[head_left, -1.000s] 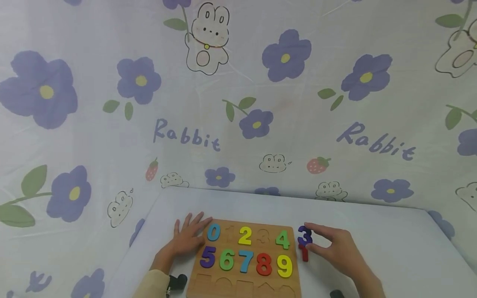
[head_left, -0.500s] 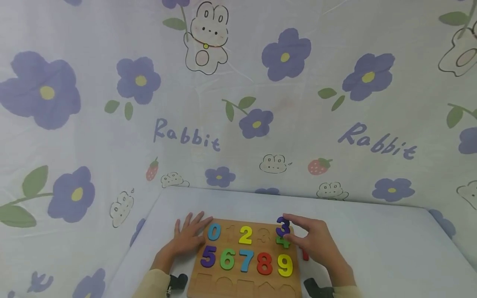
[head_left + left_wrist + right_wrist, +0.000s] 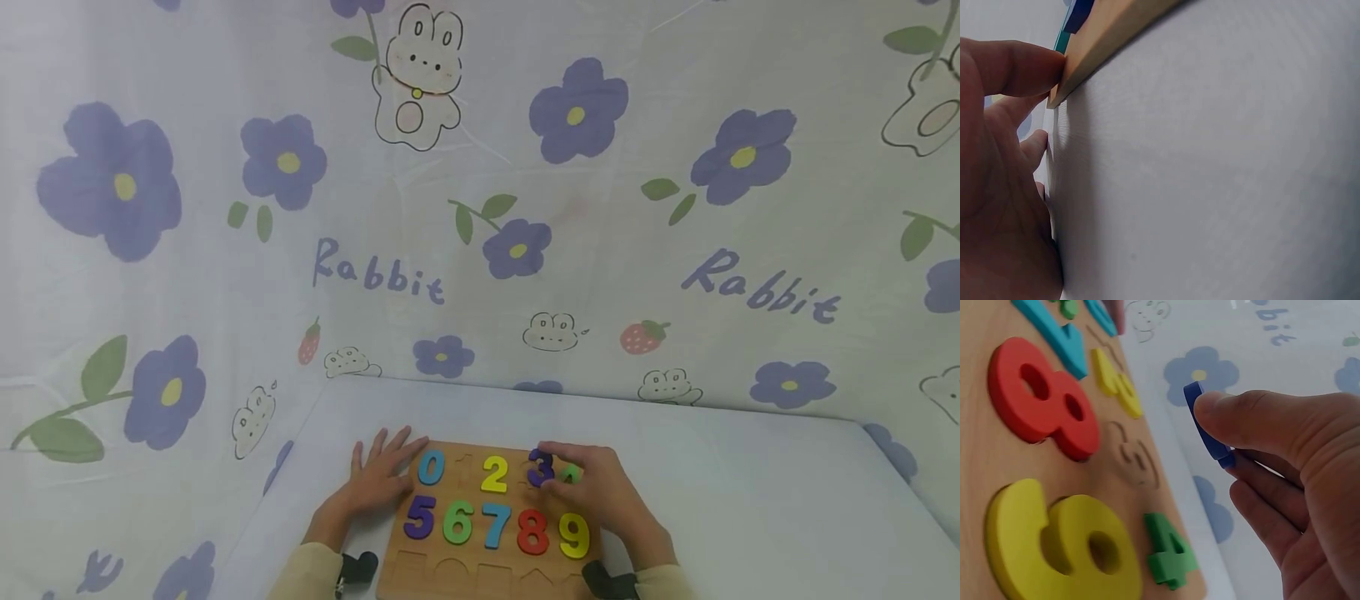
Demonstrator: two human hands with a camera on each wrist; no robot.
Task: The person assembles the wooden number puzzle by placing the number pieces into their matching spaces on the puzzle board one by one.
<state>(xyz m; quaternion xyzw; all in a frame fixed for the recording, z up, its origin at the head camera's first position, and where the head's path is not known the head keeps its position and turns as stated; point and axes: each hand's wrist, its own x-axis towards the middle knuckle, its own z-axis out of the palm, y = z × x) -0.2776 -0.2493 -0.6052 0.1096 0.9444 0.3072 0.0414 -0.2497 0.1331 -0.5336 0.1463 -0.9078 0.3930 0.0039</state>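
In the head view, my right hand (image 3: 602, 487) pinches a purple number 3 (image 3: 542, 467) between thumb and fingertips, over the top row of the wooden number board (image 3: 504, 557). The right wrist view shows the 3 (image 3: 1202, 422) tilted on edge and apart from the board, with the 3-shaped recess (image 3: 1129, 456) bare. My left hand (image 3: 377, 482) rests at the board's left edge, fingers spread. Its thumb (image 3: 1029, 67) touches the side of the board in the left wrist view. A green 4 (image 3: 573, 473) is partly hidden behind my right hand.
Numbers in the board include a blue 0 (image 3: 431, 467), yellow 2 (image 3: 493, 475), red 8 (image 3: 533, 533) and yellow 9 (image 3: 574, 536). The 1-shaped recess (image 3: 462, 471) is bare, as are the bottom-row shapes. Behind the white table (image 3: 787, 500) hangs a rabbit-print cloth (image 3: 480, 167).
My right hand has carried the purple 3 leftward from beside the board, past the 4, to the recess area. The red 1 right of the board is now hidden. My left hand stays put.
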